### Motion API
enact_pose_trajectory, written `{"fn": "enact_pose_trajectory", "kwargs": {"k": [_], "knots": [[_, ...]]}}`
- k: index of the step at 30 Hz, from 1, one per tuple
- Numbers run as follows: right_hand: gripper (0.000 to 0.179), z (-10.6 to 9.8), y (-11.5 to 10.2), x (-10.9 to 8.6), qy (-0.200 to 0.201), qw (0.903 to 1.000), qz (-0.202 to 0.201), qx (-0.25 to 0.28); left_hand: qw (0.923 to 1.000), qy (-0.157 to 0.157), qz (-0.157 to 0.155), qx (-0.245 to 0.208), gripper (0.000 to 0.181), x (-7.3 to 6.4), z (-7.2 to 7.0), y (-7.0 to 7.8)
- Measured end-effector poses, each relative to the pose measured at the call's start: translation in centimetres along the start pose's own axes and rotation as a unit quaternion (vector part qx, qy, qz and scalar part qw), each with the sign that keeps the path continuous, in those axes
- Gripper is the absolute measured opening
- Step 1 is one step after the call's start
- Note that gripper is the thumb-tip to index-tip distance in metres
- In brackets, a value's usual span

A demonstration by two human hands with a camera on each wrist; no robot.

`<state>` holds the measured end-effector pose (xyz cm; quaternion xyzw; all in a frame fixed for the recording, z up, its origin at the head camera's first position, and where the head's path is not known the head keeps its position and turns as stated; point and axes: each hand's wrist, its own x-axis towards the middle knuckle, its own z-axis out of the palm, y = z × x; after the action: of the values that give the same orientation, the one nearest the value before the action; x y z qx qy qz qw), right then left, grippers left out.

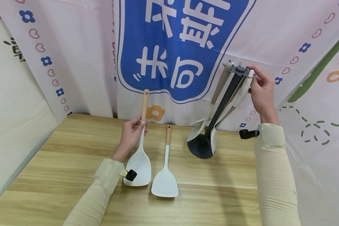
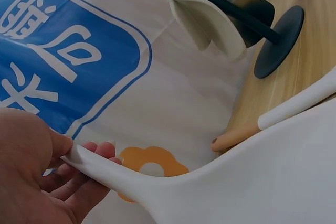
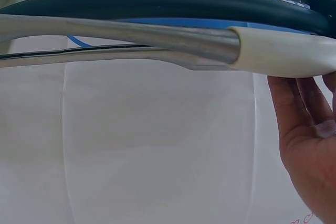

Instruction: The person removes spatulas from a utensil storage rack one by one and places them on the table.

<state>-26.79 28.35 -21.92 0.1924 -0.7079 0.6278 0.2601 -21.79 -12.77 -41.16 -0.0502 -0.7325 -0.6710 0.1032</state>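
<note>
My left hand (image 1: 131, 134) pinches a white spatula (image 1: 141, 164) where its wooden handle meets the white neck. The blade points toward me, over the wooden table. A shorter white spatula (image 1: 165, 184) with a wooden handle lies beside it on the right. At the top of a dark utensil stand (image 1: 201, 147), my right hand (image 1: 262, 92) holds the handle end of a white-handled utensil (image 1: 245, 89) with a metal shaft, close to the hooks. Its fingers are partly hidden by the handle in the right wrist view. Other pale utensils (image 1: 220, 84) hang from the stand.
A wooden table (image 1: 59, 172) spans the work area. Behind it hangs a printed cloth (image 1: 87, 78) with a blue sign, close to the stand. Black wrist devices (image 1: 249, 134) are worn at both cuffs.
</note>
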Motion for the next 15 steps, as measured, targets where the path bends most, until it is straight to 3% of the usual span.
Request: {"fn": "enact_pose_trajectory", "kwargs": {"k": [15], "knots": [[0.029,0.0,-0.1,0.0,0.003,1.0,-0.001,-0.005,0.9994,-0.007,-0.026,0.023,0.046,-0.1,0.6,-1.8]]}}
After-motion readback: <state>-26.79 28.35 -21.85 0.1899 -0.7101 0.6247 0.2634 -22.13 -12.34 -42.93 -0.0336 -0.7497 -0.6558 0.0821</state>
